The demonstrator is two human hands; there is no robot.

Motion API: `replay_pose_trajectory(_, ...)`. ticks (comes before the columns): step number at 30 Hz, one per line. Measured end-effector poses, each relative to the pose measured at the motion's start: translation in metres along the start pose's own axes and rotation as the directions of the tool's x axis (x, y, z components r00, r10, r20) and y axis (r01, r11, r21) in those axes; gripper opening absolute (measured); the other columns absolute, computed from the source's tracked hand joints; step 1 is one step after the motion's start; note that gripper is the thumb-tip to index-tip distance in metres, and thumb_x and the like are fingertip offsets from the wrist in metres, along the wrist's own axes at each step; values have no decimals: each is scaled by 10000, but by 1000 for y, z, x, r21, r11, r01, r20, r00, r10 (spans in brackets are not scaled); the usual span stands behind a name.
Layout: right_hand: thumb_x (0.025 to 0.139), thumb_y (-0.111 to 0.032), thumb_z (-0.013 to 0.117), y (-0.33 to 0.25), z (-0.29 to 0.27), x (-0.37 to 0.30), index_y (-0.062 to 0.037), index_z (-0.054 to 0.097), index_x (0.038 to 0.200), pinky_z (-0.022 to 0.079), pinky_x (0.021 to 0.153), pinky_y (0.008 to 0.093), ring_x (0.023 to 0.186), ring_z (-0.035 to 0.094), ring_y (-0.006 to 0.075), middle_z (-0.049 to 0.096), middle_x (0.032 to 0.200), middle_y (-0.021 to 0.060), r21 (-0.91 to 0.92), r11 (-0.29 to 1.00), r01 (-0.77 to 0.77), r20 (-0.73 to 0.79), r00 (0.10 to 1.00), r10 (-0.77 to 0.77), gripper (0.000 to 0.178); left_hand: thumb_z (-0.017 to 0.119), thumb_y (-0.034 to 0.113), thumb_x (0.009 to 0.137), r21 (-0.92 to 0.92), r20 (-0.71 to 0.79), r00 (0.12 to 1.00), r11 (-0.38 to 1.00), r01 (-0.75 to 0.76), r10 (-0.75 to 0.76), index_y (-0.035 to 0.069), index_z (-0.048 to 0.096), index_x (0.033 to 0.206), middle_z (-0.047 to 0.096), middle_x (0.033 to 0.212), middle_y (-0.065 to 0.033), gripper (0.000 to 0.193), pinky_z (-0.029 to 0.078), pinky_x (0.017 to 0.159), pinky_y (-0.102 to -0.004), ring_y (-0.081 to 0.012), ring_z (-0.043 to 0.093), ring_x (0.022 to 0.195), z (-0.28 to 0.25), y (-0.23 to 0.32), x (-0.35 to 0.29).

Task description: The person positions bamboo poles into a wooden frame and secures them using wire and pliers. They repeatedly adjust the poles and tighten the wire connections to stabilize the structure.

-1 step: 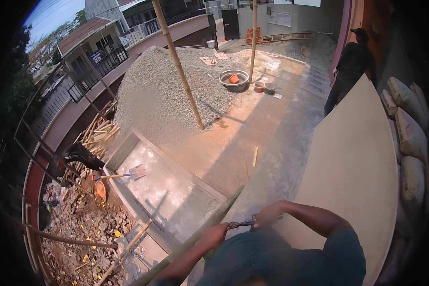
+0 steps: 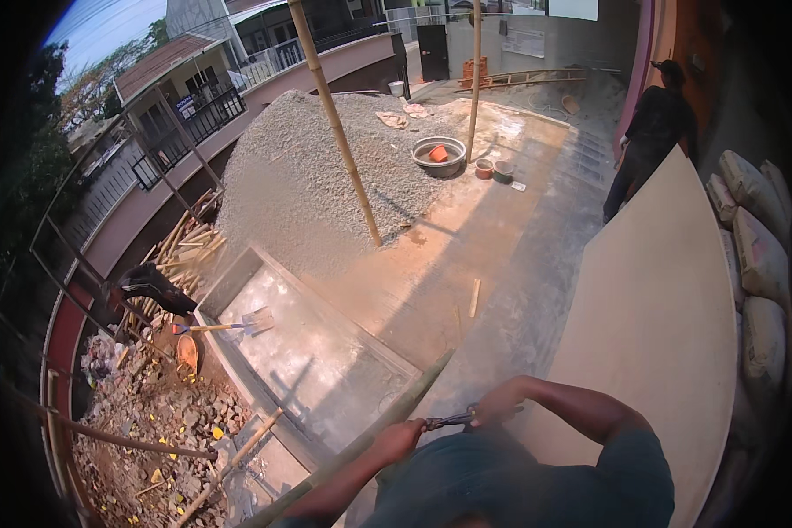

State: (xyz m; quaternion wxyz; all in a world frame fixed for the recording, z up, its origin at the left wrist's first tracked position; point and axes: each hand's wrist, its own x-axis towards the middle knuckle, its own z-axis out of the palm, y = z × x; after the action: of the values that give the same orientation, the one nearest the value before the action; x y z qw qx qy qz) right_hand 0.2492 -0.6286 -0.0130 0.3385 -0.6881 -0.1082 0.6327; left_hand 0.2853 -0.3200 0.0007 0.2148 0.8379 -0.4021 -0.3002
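Close in front of my body, a dark metal pair of pliers (image 2: 449, 420) lies level between my two hands. My right hand (image 2: 499, 402) is closed around its handles, and a handle end shows past the fingers. At the other end of the tool, my left hand (image 2: 401, 437) is closed, its fingers against the dark head; what they pinch is too small to make out. A green bamboo pole (image 2: 414, 393) slants up beneath my left forearm.
A concrete-edged trough (image 2: 326, 299) holds a shovel (image 2: 257, 320). Beyond it rises a gravel heap (image 2: 299, 167) with an upright bamboo pole (image 2: 336, 132). A large pale board (image 2: 651, 326) and stacked sacks (image 2: 761, 255) stand right. One person (image 2: 660, 123) is far right, another (image 2: 157, 286) bends left.
The whole view has shifted slightly right and down. A handle end of the pliers shows more plainly beyond my right hand; both hands keep their grip.
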Motion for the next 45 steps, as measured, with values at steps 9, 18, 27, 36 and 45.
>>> replay_pose_trajectory(9, 962, -580, 561, -23, -37, -19, -71, 643, 937, 405, 484, 306, 523, 455, 97, 444, 608, -40, -15, 992, 123, 39, 992, -123, 516, 502, 311, 1034, -523, 132, 981, 830, 191, -143, 65, 661, 945, 636, 843, -67, 306, 462, 717, -357, -206, 592, 757, 9, -46, 27)
replay_pose_trajectory(18, 880, -442, 683, -55, -26, -13, -31, 614, 1129, 523, 774, 468, 948, 676, 367, 691, 999, 192, -557, 816, -158, -564, 793, -231, 485, 491, 261, 1040, -810, 319, 861, 358, 465, -395, 108, 586, 848, 437, 626, 38, 263, 230, 412, -257, -60, 341, 480, -2, -45, 19)
replay_pose_trajectory(27, 943, -178, 673, -35, -55, -25, -64, 407, 1166, 592, 595, 330, 693, 710, 227, 626, 1006, 140, 358, 892, 276, 176, 918, -355, 365, 514, 237, 1017, -405, -136, 961, 899, 168, -241, 43, 614, 921, 556, 700, -89, 237, 430, 697, -345, -191, 531, 693, -32, -10, -19)
replay_pose_trajectory(36, 996, -202, 584, -55, -34, -60, -161, 382, 1227, 461, 532, 307, 676, 577, 194, 579, 861, 152, 874, 448, 186, 110, 823, -557, 310, 531, 211, 1012, -348, -170, 954, 921, 175, -246, 15, 602, 986, 531, 737, -219, 211, 425, 679, -432, -344, 489, 675, -118, 37, -20)
replay_pose_trajectory(45, 926, -87, 584, -54, -39, -82, -69, 415, 1170, 619, 714, 570, 1005, 670, 497, 586, 1174, 384, 829, 527, 188, 126, 855, -503, 298, 570, 165, 970, -173, -211, 960, 973, 151, -187, 96, 652, 1039, 635, 773, -195, 128, 463, 642, -483, -393, 621, 719, -121, 64, -29)
